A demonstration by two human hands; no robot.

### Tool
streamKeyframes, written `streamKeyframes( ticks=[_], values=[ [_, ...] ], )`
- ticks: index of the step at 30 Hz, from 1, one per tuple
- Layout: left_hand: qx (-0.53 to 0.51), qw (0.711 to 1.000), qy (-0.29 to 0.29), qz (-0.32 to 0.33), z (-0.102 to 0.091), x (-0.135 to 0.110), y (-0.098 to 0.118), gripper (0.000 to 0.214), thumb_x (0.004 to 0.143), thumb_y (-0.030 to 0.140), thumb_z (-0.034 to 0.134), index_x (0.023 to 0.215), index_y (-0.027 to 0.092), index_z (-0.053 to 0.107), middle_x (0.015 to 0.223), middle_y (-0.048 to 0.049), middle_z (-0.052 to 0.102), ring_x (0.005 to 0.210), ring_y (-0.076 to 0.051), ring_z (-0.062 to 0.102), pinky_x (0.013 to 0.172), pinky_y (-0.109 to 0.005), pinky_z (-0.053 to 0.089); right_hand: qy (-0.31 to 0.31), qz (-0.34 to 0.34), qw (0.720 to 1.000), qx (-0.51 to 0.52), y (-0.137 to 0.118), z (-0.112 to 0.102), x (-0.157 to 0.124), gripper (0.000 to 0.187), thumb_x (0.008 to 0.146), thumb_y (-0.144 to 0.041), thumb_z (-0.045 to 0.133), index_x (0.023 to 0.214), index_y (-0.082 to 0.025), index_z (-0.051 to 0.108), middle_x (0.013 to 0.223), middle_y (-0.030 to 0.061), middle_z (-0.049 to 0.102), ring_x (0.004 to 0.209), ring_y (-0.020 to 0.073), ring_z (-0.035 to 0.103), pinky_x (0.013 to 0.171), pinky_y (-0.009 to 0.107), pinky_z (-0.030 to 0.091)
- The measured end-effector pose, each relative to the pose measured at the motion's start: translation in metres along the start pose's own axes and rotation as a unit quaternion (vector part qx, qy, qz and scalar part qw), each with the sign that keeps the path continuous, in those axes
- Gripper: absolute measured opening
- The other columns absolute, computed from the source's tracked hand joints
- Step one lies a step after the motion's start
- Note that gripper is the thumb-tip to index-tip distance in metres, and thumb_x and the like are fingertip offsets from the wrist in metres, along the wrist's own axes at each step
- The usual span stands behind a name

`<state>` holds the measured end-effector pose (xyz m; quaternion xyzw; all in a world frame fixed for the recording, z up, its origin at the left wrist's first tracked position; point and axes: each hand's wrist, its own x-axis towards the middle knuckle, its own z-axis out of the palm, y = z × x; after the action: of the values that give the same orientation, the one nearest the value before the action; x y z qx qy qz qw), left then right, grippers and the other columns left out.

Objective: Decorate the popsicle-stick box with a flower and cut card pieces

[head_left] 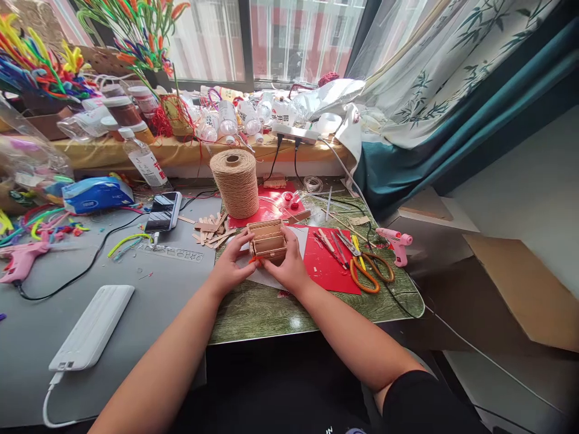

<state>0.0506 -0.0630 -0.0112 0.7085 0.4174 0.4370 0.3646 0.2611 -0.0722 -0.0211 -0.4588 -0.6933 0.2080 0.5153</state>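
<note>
Between both my hands is a small wooden box point(268, 241), built of craft sticks and divided inside. My left hand point(233, 265) grips its left side, and my right hand point(289, 262) closes round the right side with the thumb at the front. A bit of orange shows at the box's near left corner, too small to make out. Under and behind the box lie a white sheet point(266, 278) and red card point(328, 265). A large spool of twine point(235, 184) stands just behind, beside a pile of loose craft sticks point(212, 230).
Scissors with orange handles point(371, 274), several small tools and a pink glue gun point(395, 244) lie to the right. Leftward are a phone point(163, 212), a white power bank point(93, 328) and another pink glue gun point(22, 259) with its cable. Bottles point(228, 117) crowd the windowsill.
</note>
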Motion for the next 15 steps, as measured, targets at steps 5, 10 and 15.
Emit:
streamKeyframes(
  ticks=[5, 10, 15],
  values=[
    [0.013, 1.000, -0.002, 0.011, -0.0016, 0.0013, 0.0001, 0.068, 0.085, 0.042, 0.078, 0.147, 0.036, 0.053, 0.163, -0.0081, 0.041, 0.155, -0.035, 0.033, 0.114, -0.050, 0.052, 0.004, -0.008, 1.000, -0.005, 0.0036, 0.0003, -0.0007, 0.095, 0.082, -0.035, 0.081, 0.157, -0.028, 0.023, 0.159, 0.0164, 0.036, 0.152, 0.0323, 0.037, 0.125, 0.056, 0.036],
    [0.026, 1.000, -0.005, 0.006, -0.0033, 0.0020, -0.0017, 0.067, 0.084, 0.043, 0.079, 0.146, 0.037, 0.054, 0.163, -0.0082, 0.041, 0.154, -0.035, 0.036, 0.114, -0.050, 0.051, 0.007, -0.014, 1.000, -0.006, 0.0046, 0.0004, -0.0009, 0.095, 0.082, -0.036, 0.082, 0.157, -0.027, 0.024, 0.159, 0.0168, 0.037, 0.151, 0.0321, 0.037, 0.125, 0.055, 0.036],
    [0.021, 1.000, -0.007, 0.015, -0.0033, 0.0004, -0.0040, 0.069, 0.085, 0.044, 0.078, 0.148, 0.038, 0.052, 0.164, -0.0072, 0.039, 0.155, -0.034, 0.034, 0.116, -0.050, 0.049, 0.009, -0.022, 1.000, -0.002, 0.0038, -0.0001, -0.0007, 0.095, 0.083, -0.036, 0.081, 0.158, -0.028, 0.024, 0.158, 0.0164, 0.039, 0.151, 0.0313, 0.038, 0.125, 0.054, 0.036]
  ],
)
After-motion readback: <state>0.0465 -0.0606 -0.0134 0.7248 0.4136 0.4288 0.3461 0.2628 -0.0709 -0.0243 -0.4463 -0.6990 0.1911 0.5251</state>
